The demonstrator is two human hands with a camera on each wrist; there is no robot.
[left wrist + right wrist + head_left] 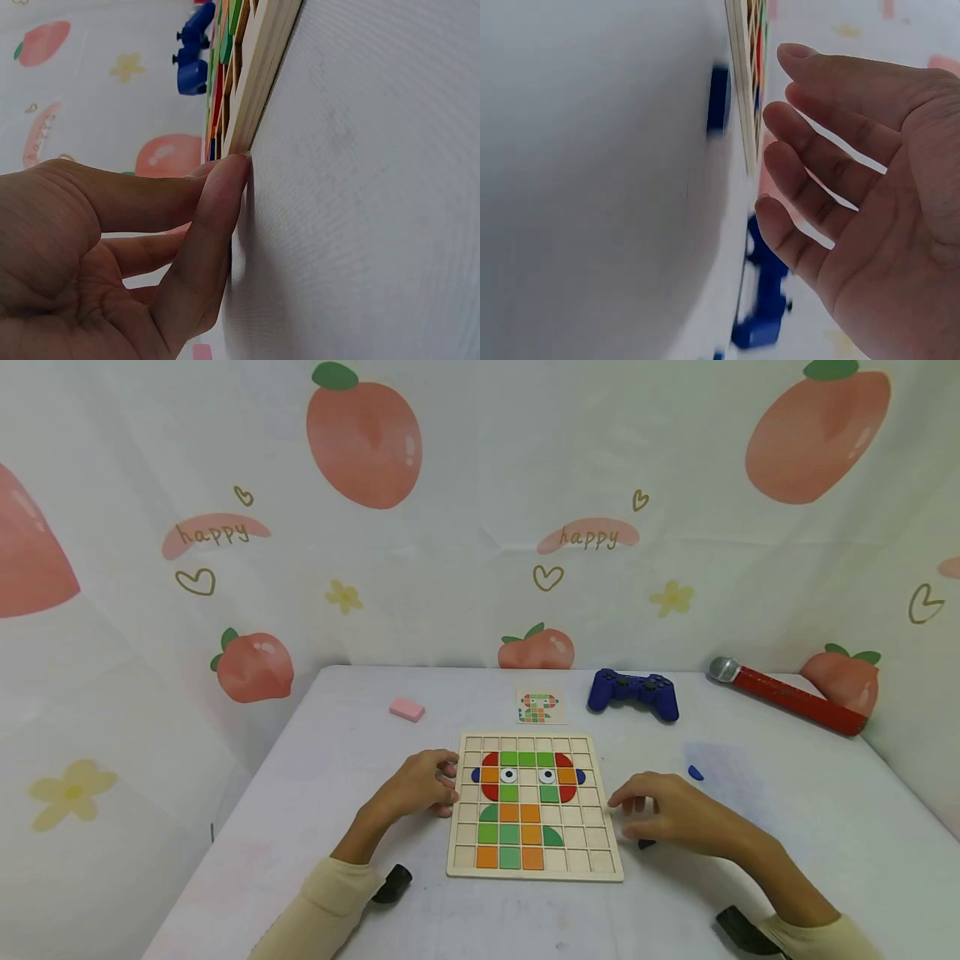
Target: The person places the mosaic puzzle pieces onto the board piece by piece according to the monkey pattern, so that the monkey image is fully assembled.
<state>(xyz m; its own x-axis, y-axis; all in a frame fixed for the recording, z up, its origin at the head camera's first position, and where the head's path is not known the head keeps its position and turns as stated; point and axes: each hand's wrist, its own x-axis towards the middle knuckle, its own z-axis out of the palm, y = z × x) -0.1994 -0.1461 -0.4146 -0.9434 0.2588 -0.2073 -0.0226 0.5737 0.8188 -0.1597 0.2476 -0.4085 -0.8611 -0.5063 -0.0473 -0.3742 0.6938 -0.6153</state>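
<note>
A square wooden puzzle board (592,839) with a grid of cells lies flat on the white table. Red, green, orange and blue tiles and two eye tiles form a figure on it. At the board's left edge my left hand (423,783) grips the rim with its thumb and fingertips, as the left wrist view shows. My right hand (667,810) hovers beside the right edge, fingers loosely bent and holding nothing. Below it on the table, close to the board, lies a small dark blue piece (718,97), partly hidden by the hand in the head view.
A small picture card (541,717) lies behind the board. Further back are a blue game controller (633,692), a red microphone (798,697) and a pink block (407,709). Another small blue piece (696,772) sits right of the board. A peach-print curtain (450,568) hangs behind.
</note>
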